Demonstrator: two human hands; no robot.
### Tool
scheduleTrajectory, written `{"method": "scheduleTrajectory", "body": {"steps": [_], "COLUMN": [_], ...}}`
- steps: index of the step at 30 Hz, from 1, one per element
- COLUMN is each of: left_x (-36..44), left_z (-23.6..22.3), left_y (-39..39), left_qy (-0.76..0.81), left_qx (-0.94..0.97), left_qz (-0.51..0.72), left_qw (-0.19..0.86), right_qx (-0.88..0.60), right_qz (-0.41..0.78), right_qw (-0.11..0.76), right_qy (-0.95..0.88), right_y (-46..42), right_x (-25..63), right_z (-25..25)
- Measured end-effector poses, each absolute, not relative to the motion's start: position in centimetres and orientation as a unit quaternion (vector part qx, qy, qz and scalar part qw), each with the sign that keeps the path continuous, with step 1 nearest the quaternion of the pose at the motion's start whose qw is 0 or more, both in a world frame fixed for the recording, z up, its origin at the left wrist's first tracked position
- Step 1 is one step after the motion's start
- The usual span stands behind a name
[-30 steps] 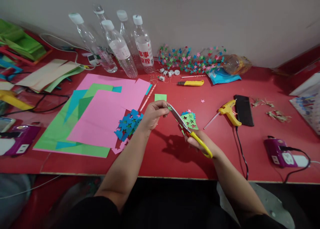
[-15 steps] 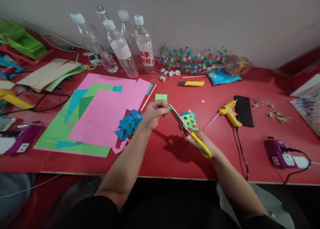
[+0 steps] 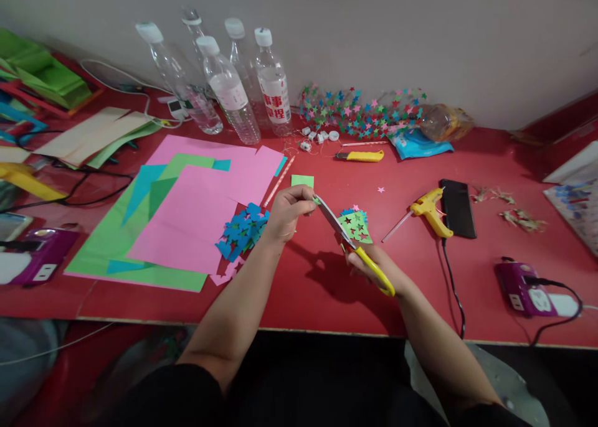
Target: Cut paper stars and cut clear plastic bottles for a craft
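Scissors with yellow handles (image 3: 375, 270) are gripped in my right hand (image 3: 362, 264), their blades pointing up and left. At the blade tips, my left hand (image 3: 290, 212) pinches a small piece of green paper (image 3: 316, 199), mostly hidden by the fingers. Just behind that hand lies a green paper square (image 3: 303, 181). Beyond the scissors sits green paper with star-shaped holes (image 3: 357, 226), partly over blue pieces. A heap of blue star-cut scraps (image 3: 242, 231) lies left of my left hand, with pink scraps (image 3: 227, 272) below it.
Sheets of coloured paper (image 3: 182, 221) cover the left. Several bottles (image 3: 275, 97) stand along the wall beside a star-covered bottle (image 3: 359, 112). A yellow cutter (image 3: 362, 157) lies before it. At right are a glue gun (image 3: 432, 212), a phone (image 3: 458, 208) and a purple power adapter (image 3: 523, 287).
The whole view has shifted slightly. Both hands, the scissors and the small green paper piece hold nearly the same pose as before.
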State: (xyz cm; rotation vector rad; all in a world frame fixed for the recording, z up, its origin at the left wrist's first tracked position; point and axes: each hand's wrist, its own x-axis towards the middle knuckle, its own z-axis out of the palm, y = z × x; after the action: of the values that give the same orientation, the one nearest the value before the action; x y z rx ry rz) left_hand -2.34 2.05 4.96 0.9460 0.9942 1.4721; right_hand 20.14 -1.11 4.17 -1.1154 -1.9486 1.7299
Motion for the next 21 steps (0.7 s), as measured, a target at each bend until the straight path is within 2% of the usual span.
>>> {"method": "scheduleTrajectory", "body": {"steps": [18,21], "left_x": [-2.49,-2.59], "left_z": [4.83,4.70], "left_y": [2.04,2.03], "left_qy": [0.417,0.405], "left_qx": [0.409,0.413], "left_qz": [0.611,0.609], "left_qw": [0.534,0.543], "right_qx": [-0.410,-0.438], "right_qz": [0.593,0.589], "right_qw": [0.147,0.174], "right_qy": [-0.678,-0.656], "right_y": [-0.93,-0.90], "right_x": [20.18,20.21], "right_z": [4.03,3.59]}}
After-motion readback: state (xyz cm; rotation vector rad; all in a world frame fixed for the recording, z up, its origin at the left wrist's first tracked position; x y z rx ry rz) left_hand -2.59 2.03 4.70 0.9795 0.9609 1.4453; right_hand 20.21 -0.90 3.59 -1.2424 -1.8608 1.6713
